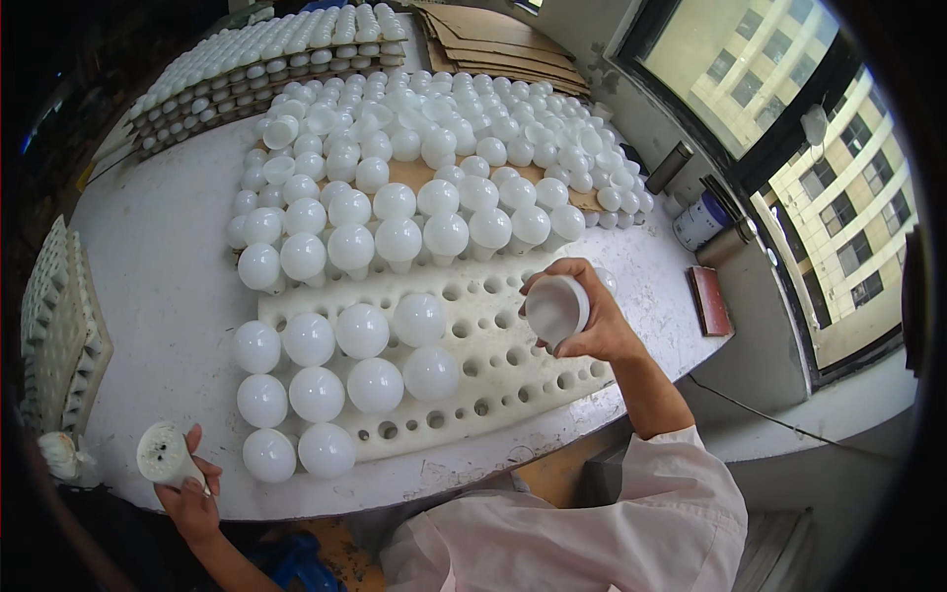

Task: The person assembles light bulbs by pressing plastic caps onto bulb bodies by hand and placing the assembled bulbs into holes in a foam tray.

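My left hand (194,501), at the table's near left edge, grips a white bulb base (164,454) with a round, dark-dotted plate facing up. My right hand (604,321) is closed round a white bulb cover (554,310), its hollow open side turned toward me, above the right part of a foam tray (464,409). Three uneven rows of white light bulbs (376,385) stand in the tray's left half, round ends up. Empty holes show in its right half. Another rounded translucent piece (606,280) shows partly behind my right hand.
Beyond the tray, many bulbs and loose covers (439,148) crowd on cardboard. Stacked layers of bulbs (266,59) stand far left, with cardboard sheets (498,44) beside them. Holed trays (69,316) lean at left. A tub (698,222) and a red box (708,301) sit near the window.
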`<state>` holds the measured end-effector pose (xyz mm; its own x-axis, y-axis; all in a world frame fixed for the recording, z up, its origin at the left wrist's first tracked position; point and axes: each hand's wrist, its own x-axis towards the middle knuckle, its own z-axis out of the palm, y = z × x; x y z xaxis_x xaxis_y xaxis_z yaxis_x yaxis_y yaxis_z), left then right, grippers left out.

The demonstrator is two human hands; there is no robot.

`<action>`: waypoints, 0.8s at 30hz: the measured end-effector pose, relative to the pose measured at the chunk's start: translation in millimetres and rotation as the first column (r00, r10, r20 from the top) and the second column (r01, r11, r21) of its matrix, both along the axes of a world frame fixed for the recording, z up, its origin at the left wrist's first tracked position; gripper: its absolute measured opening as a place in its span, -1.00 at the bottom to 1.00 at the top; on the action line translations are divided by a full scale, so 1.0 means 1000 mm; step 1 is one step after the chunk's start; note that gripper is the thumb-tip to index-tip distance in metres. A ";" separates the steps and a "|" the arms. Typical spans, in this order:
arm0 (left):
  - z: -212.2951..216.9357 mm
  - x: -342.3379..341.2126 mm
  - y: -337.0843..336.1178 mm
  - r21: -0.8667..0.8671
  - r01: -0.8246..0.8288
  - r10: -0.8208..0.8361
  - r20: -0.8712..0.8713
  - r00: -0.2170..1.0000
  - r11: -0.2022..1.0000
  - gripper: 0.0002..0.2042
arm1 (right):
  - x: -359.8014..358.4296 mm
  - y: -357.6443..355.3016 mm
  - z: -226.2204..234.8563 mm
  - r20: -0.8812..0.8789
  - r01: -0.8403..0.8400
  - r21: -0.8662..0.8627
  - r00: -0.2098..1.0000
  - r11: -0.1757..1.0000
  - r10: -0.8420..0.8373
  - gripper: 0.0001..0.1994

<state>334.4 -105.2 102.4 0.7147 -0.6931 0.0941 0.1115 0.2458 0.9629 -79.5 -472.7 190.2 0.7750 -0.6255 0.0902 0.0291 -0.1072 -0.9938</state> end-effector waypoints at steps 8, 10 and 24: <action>0.057 -0.184 -0.046 0.318 0.621 -0.673 0.083 0.735 0.717 -0.51 | 0.017 0.087 -0.038 -0.013 -0.298 -0.080 0.954 0.951 0.298 -0.09; 0.040 -0.197 -0.054 0.317 0.647 -0.689 0.029 0.724 0.693 -0.50 | 0.022 0.098 -0.029 -0.265 -0.414 -0.348 0.904 0.841 0.335 -0.14; 0.024 -0.208 -0.068 0.406 0.634 -0.690 -0.012 0.723 0.658 -0.54 | 0.034 0.129 -0.030 -0.448 -0.570 -0.352 0.799 0.743 0.401 -0.16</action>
